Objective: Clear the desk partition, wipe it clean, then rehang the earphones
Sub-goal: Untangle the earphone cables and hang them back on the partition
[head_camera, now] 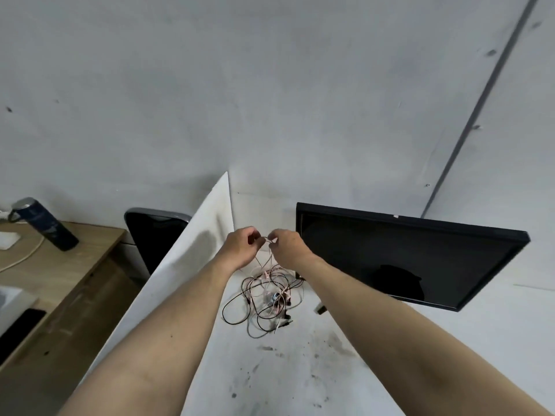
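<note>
Grip: your left hand [240, 246] and right hand [285, 246] both pinch one thin earphone strand, likely pink | earphones [264, 298] hang tangled below onto the desk [300, 379]; partition [192, 265] lies left, your left hand nearer

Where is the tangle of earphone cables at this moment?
In the head view, the earphone cables lie on the white desk, between the partition and the monitor; the left hand and right hand pinch one strand.

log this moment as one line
left hand: pinches cord | right hand: pinches cord | earphones: tangled on desk beside partition | stage: untangling
</note>
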Motion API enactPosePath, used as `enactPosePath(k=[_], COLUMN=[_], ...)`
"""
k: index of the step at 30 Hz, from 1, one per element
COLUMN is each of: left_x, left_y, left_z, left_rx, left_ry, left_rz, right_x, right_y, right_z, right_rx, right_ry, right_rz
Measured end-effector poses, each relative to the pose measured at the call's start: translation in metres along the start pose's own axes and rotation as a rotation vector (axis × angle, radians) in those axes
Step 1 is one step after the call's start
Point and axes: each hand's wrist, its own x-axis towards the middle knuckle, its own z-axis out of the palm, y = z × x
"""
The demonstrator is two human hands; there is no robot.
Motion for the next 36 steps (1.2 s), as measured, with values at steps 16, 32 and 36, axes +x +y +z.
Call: enactPosePath(k=[16, 32, 36], left_x=[-0.019, -0.026, -0.024], left_y=[0.001, 0.006, 0.017], left_z=[-0.036, -0.022, -0.028], left_rx=[-0.055, -0.164, -0.345], left_ry=[-0.435, -0.588, -0.603], left_rz=[-0.066, -0.253, -0.163], right_x=[-0.034, -0.047, -0.048], right_y=[0.002, 0.002, 0.006], right_z=[-0.065, -0.110, -0.101], right_rx=[-0.157, 0.068, -0.145], right_ry=[-0.231, -0.677, -0.683], right_rz=[0.059, 0.252, 0.286])
